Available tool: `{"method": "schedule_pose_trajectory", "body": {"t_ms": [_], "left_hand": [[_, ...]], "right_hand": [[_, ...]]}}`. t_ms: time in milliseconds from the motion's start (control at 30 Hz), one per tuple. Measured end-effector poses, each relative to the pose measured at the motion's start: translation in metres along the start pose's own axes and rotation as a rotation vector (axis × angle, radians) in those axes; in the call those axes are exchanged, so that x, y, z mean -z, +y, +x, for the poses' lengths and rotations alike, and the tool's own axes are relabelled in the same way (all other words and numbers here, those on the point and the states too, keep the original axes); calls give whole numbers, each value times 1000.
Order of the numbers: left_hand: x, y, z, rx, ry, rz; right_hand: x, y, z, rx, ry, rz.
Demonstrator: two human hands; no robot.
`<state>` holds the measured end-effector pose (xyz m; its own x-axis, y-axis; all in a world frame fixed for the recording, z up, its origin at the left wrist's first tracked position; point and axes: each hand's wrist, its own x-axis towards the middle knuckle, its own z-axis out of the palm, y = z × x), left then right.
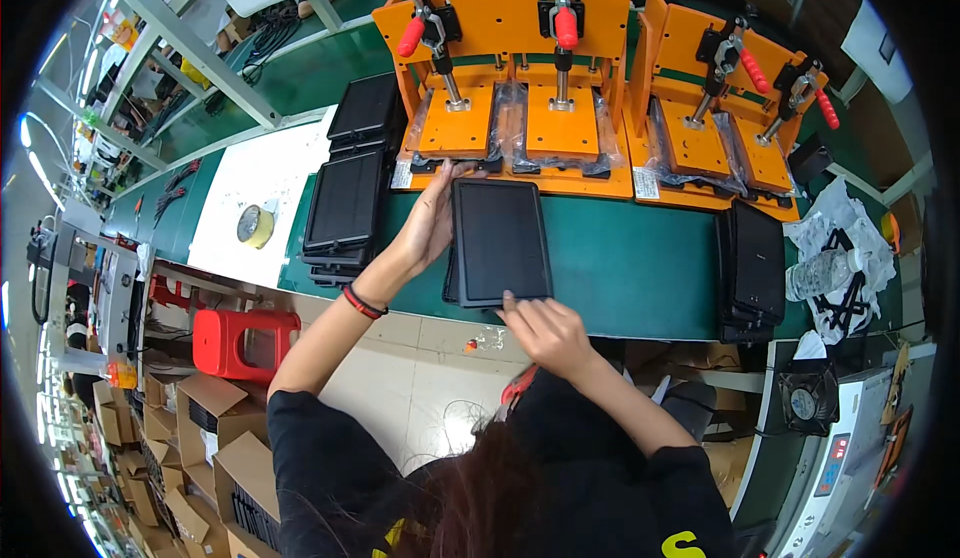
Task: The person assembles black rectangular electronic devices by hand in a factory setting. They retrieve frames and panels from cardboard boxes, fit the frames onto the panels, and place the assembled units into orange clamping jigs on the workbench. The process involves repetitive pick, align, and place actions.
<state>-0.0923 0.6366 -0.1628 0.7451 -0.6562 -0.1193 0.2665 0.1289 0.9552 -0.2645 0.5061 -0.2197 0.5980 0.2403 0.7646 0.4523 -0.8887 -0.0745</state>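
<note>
A flat black rectangular panel [501,243] with a raised rim lies in front of me at the table's near edge. My left hand [432,220] is along its left side, fingers reaching round the upper left corner close to the orange press. At the bottom edge, my right hand [548,334] pinches the rim between thumb and curled fingers. Part of another black piece shows under the panel's lower left side. Just beyond stands an orange toggle-clamp press [500,33] with red handles, its pads lowered over plastic-wrapped black parts.
A second orange clamp press [690,78] stands at the right. Stacks of black panels flank the work spot, one at the left [345,198] and one at the right [752,263]. A tape roll [255,226] sits on a white sheet; a clear bottle [822,274] lies by white plastic.
</note>
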Motion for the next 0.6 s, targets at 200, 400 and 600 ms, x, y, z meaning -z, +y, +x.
{"method": "schedule_pose_trajectory", "body": {"t_ms": [200,400,600], "left_hand": [[33,-49,27,-271,115,397],[46,-77,37,-486,166,715],[30,-80,10,-445,402,696]], "right_hand": [[-44,-11,0,10,-53,-17],[-57,-15,-9,-30,-34,35],[-50,-9,-11,-153,-56,158]]}}
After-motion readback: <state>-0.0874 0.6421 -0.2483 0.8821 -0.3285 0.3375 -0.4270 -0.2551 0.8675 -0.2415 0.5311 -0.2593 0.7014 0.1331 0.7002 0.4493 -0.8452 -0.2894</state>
